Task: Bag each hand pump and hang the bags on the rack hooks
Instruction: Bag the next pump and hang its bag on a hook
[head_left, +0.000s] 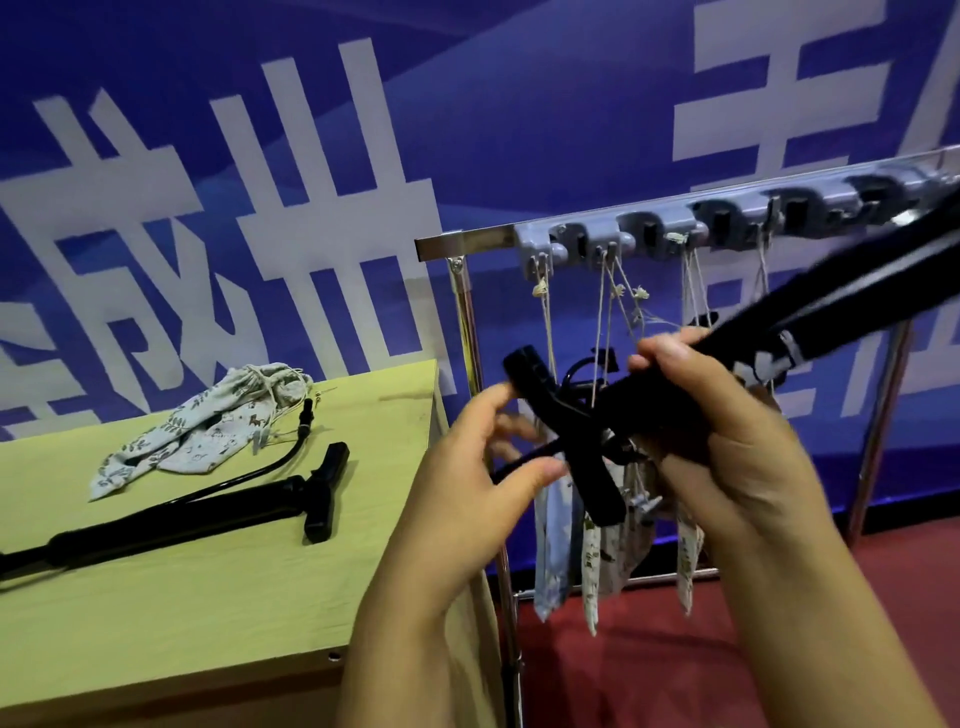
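I hold a black hand pump (810, 317) slanting up to the right in front of the rack. My right hand (727, 431) is wrapped around its barrel just behind the T-handle (566, 441). My left hand (483, 462) pinches the thin hose end beside that handle. A second black hand pump (171, 519) lies on the yellow-green table (208, 613), its hose curving towards a pile of printed drawstring bags (208, 426). Several filled bags (592, 566) hang by strings from the grey hook strip (660, 228) of the metal rack.
The rack's chrome post (467, 332) stands right at the table's right edge. A blue banner with white characters fills the background. Red floor lies under the rack.
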